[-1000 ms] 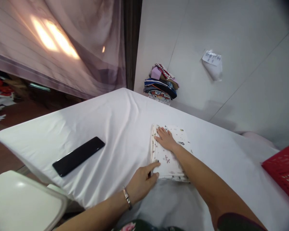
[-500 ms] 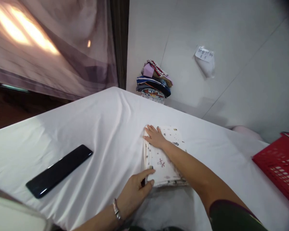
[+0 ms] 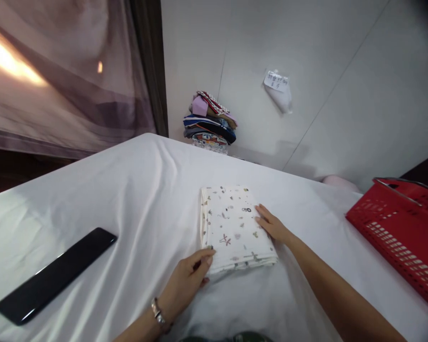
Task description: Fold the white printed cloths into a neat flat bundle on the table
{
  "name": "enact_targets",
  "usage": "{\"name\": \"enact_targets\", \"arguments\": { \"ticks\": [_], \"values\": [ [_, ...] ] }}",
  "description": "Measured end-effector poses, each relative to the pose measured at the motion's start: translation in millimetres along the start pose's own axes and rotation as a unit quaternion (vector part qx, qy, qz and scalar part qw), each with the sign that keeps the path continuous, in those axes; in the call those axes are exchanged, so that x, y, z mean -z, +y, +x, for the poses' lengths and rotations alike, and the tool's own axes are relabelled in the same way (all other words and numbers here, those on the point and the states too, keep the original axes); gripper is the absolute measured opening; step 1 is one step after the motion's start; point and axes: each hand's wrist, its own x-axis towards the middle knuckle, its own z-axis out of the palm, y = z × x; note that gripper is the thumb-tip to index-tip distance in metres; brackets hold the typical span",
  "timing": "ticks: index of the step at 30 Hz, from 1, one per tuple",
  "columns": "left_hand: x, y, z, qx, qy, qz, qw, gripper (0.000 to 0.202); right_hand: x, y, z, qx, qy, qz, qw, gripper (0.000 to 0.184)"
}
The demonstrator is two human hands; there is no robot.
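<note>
A folded white cloth (image 3: 231, 223) with small printed figures lies flat on the white sheet, squared into a rectangle of several layers. At its near left corner, my left hand (image 3: 187, 278) has curled fingers, with thumb and forefinger closed on the corner. This hand wears a bracelet (image 3: 157, 312) at the wrist. My right hand (image 3: 273, 225) rests against the cloth's right edge, fingers stretched out and the tips just over its top.
The white-covered surface (image 3: 135, 199) has creases on its left. A long black glossy object (image 3: 57, 275) lies there. A red plastic basket (image 3: 395, 232) stands at the right. Stacked folded clothes (image 3: 210, 123) sit beyond the far edge, near a curtain (image 3: 74, 80) and a wall note (image 3: 278, 88).
My right hand has slid from the cloth's far left corner to its right edge, uncovering the print. My left hand stays at the near left corner. The view has shifted right.
</note>
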Motion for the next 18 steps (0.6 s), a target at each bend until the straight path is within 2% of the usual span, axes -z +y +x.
{"name": "enact_targets", "arguments": {
  "ticks": [3,7,9,13,15,18],
  "values": [
    [0.4,2.4,-1.8,-0.004,0.013,0.021,1.0,0.044,-0.7,1.8,-28.5,-0.082,0.063,0.142,0.984,0.057],
    [6.1,15.1,-8.3,-0.021,0.017,0.117,0.993,0.046,-6.5,-12.8,-56.5,-0.1,0.044,0.251,0.962,0.059],
    [12.3,23.5,-10.9,-0.033,0.013,0.178,0.983,0.046,-7.9,-18.7,-64.4,-0.11,0.033,0.275,0.955,0.062],
    [29.1,40.1,-7.0,-0.061,0.032,0.267,0.961,0.053,-7.7,-21.5,-67.4,-0.178,0.04,0.305,0.935,0.068],
    [36.6,49.6,2.5,-0.073,0.058,0.296,0.951,0.055,-8.3,-20.5,-64.9,-0.192,0.043,0.308,0.931,0.071],
    [41.8,64.7,27.4,-0.083,0.094,0.352,0.928,0.04,-11.4,-18.2,-60.9,-0.169,0.039,0.285,0.943,0.075]
  ]
}}
